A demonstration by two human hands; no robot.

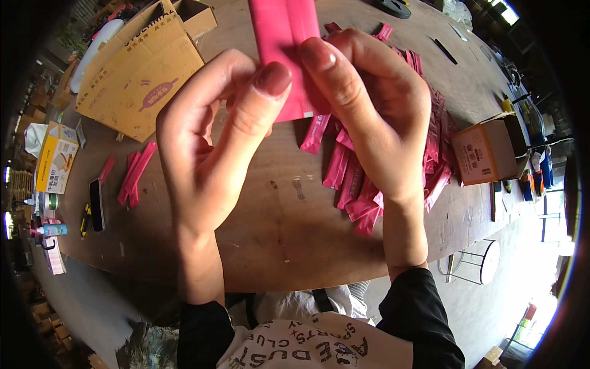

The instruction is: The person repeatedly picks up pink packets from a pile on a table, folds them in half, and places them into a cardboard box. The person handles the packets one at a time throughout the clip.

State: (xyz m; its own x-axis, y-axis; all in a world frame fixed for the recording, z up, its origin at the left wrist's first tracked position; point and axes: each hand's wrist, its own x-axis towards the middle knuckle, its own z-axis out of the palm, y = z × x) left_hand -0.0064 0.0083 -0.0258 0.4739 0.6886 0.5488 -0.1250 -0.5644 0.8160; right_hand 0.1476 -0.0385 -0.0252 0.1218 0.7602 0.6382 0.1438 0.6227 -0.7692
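A pink foil sachet (288, 27) is held up close to the camera, its back seam and lower sealed edge facing me. My left hand (212, 133) pinches its left side between thumb and fingers. On the right side, the thumb of my right hand (373, 101) presses on the sachet with the fingers curled behind. The sachet's top runs out of the picture. Below and behind my right hand, a heap of similar pink sachets (352, 180) lies on the wooden table (276, 221), partly hidden by that hand and wrist.
Several pink sachets (136, 173) lie at left near a smartphone (97, 205) and a yellow utility knife (85, 219). A large cardboard box (143, 78) stands at back left, a yellow-white carton (57, 159) at far left. An open carton (484, 150) sits at right; a round stool (489, 262) stands beyond the edge.
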